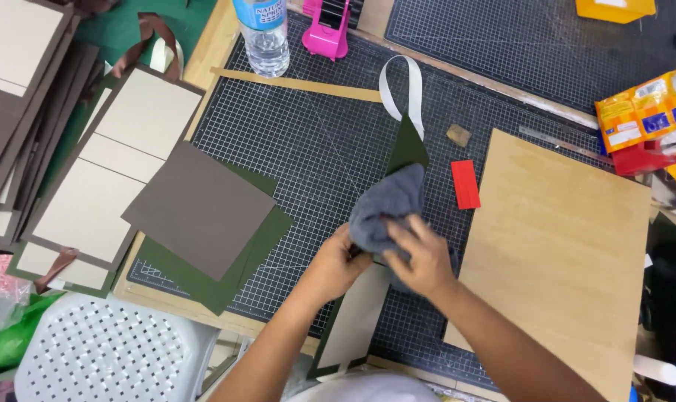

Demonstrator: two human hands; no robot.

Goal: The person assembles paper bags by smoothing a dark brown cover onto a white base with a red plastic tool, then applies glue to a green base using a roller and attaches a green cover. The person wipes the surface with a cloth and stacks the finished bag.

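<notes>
Wiping seems the step in hand: near the cutting mat's (293, 141) front edge, left hand (336, 262) pinches the green-edged board (356, 316) while right hand (425, 258) presses a grey cloth (386, 208) onto it, probably needing firm, even strokes next.

A craft workshop for hand-made card or box covers: a wooden tabletop (226, 45) carries black gridded cutting mats (308, 149), stacks of brown-edged cream boards (107, 171), loose dark green and brown card sheets (204, 223), a pale wooden board (561, 246) and a pink tape dispenser (327, 30)
</notes>
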